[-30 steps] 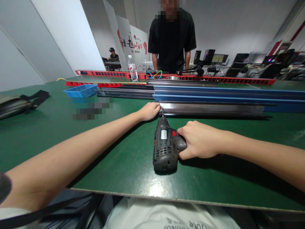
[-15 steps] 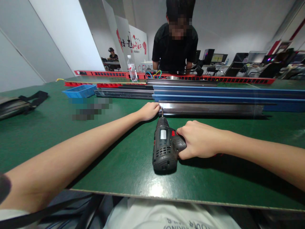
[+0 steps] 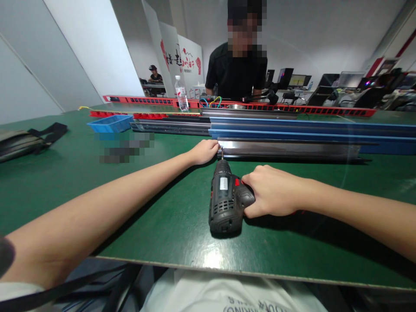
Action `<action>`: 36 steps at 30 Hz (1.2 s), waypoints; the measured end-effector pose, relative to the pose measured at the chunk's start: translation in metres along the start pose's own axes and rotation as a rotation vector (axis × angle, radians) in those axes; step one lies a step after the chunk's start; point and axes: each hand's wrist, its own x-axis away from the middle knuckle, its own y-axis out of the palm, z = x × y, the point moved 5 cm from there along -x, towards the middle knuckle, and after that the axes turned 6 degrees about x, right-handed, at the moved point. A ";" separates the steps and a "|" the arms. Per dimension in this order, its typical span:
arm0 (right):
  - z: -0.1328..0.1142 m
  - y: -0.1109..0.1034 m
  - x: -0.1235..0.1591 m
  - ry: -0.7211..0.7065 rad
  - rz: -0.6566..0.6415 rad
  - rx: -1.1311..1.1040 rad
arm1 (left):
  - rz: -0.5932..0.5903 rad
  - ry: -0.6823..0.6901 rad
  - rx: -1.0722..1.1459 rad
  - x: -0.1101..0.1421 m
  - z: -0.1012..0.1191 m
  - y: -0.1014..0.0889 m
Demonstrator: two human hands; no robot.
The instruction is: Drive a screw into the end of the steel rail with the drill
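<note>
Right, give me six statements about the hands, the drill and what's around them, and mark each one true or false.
1. The right hand grips the power drill. True.
2. The left hand holds a second drill. False: it is at the left end of the metal profile.
3. The drill bit points toward the metal profile. True.
4. In the picture, the blue bin is left of the water bottle. True.
5. The water bottle lies on its side. False: it stands upright.
6. The person across the green table wears a white top. False: the top is black.
</note>
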 end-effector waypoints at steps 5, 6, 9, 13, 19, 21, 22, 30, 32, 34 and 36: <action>0.000 0.000 0.000 -0.008 -0.005 -0.015 | -0.004 -0.002 -0.009 0.000 -0.001 0.001; 0.000 0.000 0.000 -0.008 -0.006 -0.016 | -0.002 0.000 -0.012 0.000 -0.001 0.000; 0.001 0.000 0.000 -0.002 -0.007 -0.011 | -0.002 -0.002 -0.016 0.001 0.000 0.000; 0.000 0.001 0.001 -0.003 -0.008 -0.008 | -0.019 -0.039 -0.004 0.001 0.002 -0.001; 0.001 0.001 0.000 0.012 -0.009 -0.007 | -0.036 -0.052 -0.016 0.003 0.006 -0.002; 0.001 0.000 0.000 0.013 -0.009 -0.005 | -0.039 -0.054 -0.021 0.003 0.006 -0.002; 0.001 0.000 0.001 0.012 -0.011 -0.003 | -0.039 -0.056 -0.021 0.003 0.005 -0.002; 0.000 0.000 0.000 0.009 -0.024 -0.002 | -0.019 -0.029 -0.001 0.002 0.002 -0.001; 0.000 0.001 0.000 0.017 -0.031 -0.004 | -0.011 -0.021 0.002 0.002 0.001 -0.001; 0.000 0.001 0.000 0.024 -0.034 -0.009 | -0.003 -0.005 0.004 0.002 0.001 -0.001; 0.001 0.001 0.000 0.027 -0.035 -0.017 | 0.001 0.004 0.003 0.002 0.000 -0.001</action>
